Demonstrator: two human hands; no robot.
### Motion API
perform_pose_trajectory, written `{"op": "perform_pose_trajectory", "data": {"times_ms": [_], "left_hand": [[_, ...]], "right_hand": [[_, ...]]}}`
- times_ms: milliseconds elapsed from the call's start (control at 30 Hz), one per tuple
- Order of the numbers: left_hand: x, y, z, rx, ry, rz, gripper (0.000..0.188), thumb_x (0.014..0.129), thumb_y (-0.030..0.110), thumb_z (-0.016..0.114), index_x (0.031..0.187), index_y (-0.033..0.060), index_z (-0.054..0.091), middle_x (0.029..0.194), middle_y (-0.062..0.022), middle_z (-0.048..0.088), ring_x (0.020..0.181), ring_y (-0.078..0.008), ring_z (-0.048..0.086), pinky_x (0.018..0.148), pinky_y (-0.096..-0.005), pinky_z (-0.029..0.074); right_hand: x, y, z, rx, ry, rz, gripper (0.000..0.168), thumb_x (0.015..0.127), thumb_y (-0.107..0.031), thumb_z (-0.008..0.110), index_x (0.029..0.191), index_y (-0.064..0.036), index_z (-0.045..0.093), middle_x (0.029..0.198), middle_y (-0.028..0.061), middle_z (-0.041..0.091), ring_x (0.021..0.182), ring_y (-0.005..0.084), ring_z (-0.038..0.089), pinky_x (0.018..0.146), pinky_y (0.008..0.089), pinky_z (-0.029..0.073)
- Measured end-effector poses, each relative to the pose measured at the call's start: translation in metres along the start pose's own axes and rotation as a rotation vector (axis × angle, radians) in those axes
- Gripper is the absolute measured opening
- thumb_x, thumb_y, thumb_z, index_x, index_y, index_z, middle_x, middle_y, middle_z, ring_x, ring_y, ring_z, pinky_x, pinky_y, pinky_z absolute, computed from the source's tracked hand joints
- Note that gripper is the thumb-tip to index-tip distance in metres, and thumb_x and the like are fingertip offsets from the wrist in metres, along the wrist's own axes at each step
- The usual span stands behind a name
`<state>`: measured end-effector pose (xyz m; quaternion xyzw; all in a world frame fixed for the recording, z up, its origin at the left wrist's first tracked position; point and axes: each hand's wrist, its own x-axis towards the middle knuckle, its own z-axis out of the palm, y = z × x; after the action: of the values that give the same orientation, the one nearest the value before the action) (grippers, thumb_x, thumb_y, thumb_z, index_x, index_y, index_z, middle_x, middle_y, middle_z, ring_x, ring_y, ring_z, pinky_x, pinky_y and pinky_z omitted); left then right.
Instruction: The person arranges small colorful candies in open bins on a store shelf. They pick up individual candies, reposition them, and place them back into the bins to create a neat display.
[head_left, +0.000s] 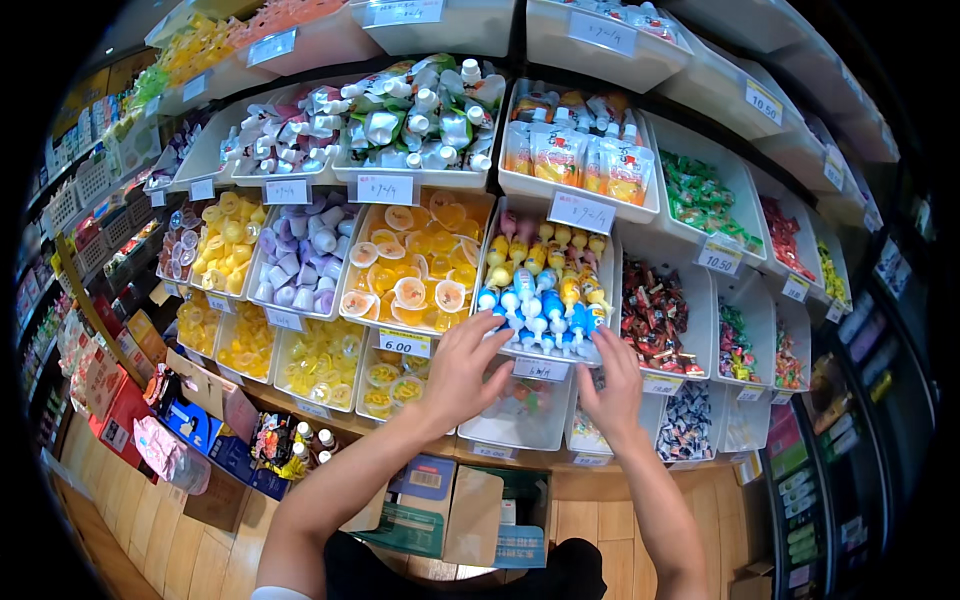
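Note:
My left hand (469, 367) is at the front left corner of a white plastic bin (491, 225), its fingertips touching or just above the small blue bottle-shaped packs (529, 304). At the front right corner is my right hand (611, 375), fingers spread beside the end blue packs. Neither hand plainly holds a pack. Blue packs with white caps lie in rows at the front of the bin. Yellow ones (535, 257) are behind and to the right, and pink ones (508, 223) are at the back left. A price card (541, 370) hangs on the bin's front between my hands.
Left is a bin of orange jelly cups (411, 292); right, one of wrapped candies (654, 307). Drink pouches (559, 154) stand in a bin behind. Below is a nearly bare bin (517, 427). Open cardboard boxes (472, 514) and bottles (326, 442) stand low in front of the shelves.

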<state>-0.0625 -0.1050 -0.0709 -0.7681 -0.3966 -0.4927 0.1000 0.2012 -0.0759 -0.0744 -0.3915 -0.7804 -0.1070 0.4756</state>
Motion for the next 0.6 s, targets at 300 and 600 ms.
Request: {"op": "perform_pose_trajectory", "data": {"times_ms": [300, 600], "left_hand": [[0.012, -0.008, 0.019, 0.182, 0.128, 0.073, 0.047, 0.082, 0.019, 0.080, 0.125, 0.0054, 0.067, 0.137, -0.0165, 0.060, 0.132, -0.0370, 0.052, 0.107, -0.0495, 0.041], [0.070, -0.004, 0.026, 0.298, 0.012, 0.101, 0.033, 0.078, 0.023, 0.081, 0.107, 0.0083, 0.073, 0.110, -0.0101, 0.067, 0.109, -0.0296, 0.060, 0.092, -0.0439, 0.046]], "right_hand": [[0.000, 0.005, 0.007, -0.066, 0.029, -0.142, 0.047, 0.084, -0.011, 0.076, 0.128, 0.001, 0.063, 0.134, 0.0214, 0.061, 0.123, 0.0411, 0.058, 0.105, 0.0489, 0.047], [0.052, 0.000, 0.023, 0.068, 0.116, -0.004, 0.040, 0.082, -0.018, 0.078, 0.116, 0.000, 0.069, 0.103, 0.0158, 0.068, 0.098, 0.0352, 0.062, 0.087, 0.0438, 0.051]]}}
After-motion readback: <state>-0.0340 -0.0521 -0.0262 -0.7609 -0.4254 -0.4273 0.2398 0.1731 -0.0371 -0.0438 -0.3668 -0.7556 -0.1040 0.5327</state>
